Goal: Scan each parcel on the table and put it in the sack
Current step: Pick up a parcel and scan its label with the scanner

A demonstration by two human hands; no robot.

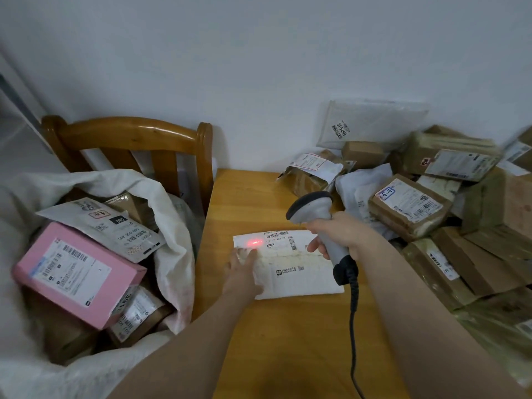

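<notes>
A white flat parcel [299,272] lies on the wooden table [288,341] in front of me. My left hand [243,270] rests flat on its left part, fingers straight. My right hand [335,233] grips the handle of a grey barcode scanner [309,207], held above the parcel's far right corner. A red scan light falls on the parcel's label just ahead of my left fingertips. The white sack [172,226] stands open at the left and holds a pink box [77,272], a white mailer and brown parcels.
A heap of brown boxes [408,210] and white mailers fills the right side of the table up to the wall. A wooden chair [129,139] stands behind the sack. The scanner's black cable [352,326] hangs down toward me across the table.
</notes>
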